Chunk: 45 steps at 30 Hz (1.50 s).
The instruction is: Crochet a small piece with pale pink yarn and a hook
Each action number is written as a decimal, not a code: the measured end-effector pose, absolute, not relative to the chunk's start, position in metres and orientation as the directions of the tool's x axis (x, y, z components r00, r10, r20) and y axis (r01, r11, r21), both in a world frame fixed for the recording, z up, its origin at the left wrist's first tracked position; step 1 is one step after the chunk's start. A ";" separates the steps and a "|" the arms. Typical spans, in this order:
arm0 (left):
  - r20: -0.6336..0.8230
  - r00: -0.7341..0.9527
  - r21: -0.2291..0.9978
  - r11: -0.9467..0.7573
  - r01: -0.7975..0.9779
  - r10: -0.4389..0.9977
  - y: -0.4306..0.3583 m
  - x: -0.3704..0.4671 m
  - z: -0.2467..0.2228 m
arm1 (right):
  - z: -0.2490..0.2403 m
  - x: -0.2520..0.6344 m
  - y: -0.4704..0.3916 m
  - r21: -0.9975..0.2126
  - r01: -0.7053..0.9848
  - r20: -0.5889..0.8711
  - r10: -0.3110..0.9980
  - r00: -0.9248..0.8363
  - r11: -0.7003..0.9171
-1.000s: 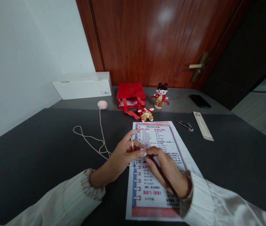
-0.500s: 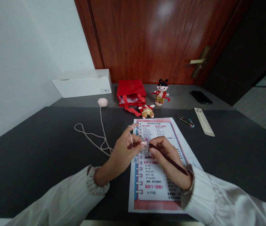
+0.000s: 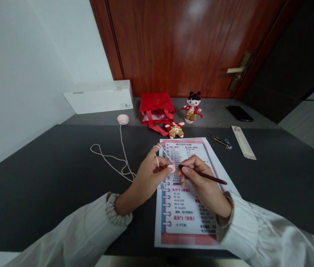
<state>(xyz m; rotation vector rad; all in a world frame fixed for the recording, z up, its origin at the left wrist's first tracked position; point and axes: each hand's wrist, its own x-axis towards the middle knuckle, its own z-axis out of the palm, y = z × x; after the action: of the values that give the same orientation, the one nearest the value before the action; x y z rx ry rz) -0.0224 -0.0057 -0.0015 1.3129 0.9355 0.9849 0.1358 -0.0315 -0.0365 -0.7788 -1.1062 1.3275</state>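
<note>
My left hand [image 3: 150, 174] pinches a small pale pink crochet piece [image 3: 171, 168], with yarn looped over its raised index finger. A purple bit shows at the top of the piece. My right hand [image 3: 201, 180] grips a dark crochet hook [image 3: 214, 178], whose tip end points at the piece. Both hands are above a printed pattern sheet [image 3: 184, 239]. From my left hand the pale yarn [image 3: 123, 148] runs in loose loops to a pink yarn ball [image 3: 123, 119] at the back left.
Behind the sheet are a red bag [image 3: 157, 105], a headless doll body [image 3: 175, 130] and a standing doll [image 3: 192, 107]. A white box [image 3: 98, 100] is back left. Scissors [image 3: 219, 141], a pale packet [image 3: 243, 142] and a black phone [image 3: 239, 113] lie right.
The hook in my right hand has swung from a steep slant to a flatter one. The whole view has shifted slightly.
</note>
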 end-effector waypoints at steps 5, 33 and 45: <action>0.010 0.317 0.994 0.026 -0.110 0.948 -0.005 -0.023 -0.002 | -0.030 0.135 -0.031 -0.876 -0.481 0.088 0.988 -0.124 0.018; -0.011 0.307 0.997 0.035 -0.074 0.952 -0.003 -0.025 -0.008 | -0.032 0.147 -0.023 -0.942 -0.314 0.171 0.976 -0.138 0.121; -0.004 0.266 0.992 0.037 -0.117 0.964 -0.006 -0.025 -0.007 | -0.033 0.150 -0.024 -0.961 -0.164 0.239 0.967 -0.083 0.224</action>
<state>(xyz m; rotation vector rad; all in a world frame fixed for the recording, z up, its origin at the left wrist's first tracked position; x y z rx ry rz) -0.0254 -0.0061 -0.0069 1.2205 0.9342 1.0513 0.1497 -0.0239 -0.0332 -0.8743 -1.2692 1.1755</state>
